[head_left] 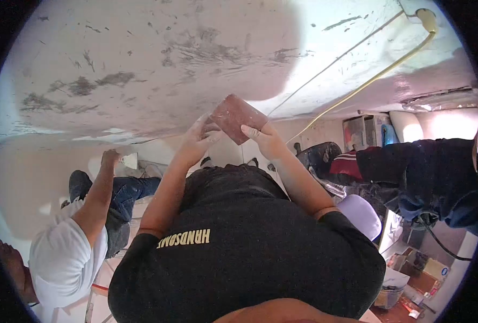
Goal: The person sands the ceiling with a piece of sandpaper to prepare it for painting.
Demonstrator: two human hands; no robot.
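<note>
A square reddish-brown sheet that looks like sandpaper (238, 119) is held up in front of me, close to the pale, scuffed wall (142, 59). My right hand (264, 141) grips its lower right edge, thumb across the front face and fingers hidden behind. At the sheet's left corner is my left hand (200, 139), its thumb and fingers apart, fingertips right at the edge. White dust coats both hands.
To my left, a person in a white shirt (69, 253) holds a pale flat tool (129, 160) near the wall. Another person in dark clothes (411, 172) is on my right. A yellow cable (368, 83) runs down the wall. Boxes (435, 269) stand lower right.
</note>
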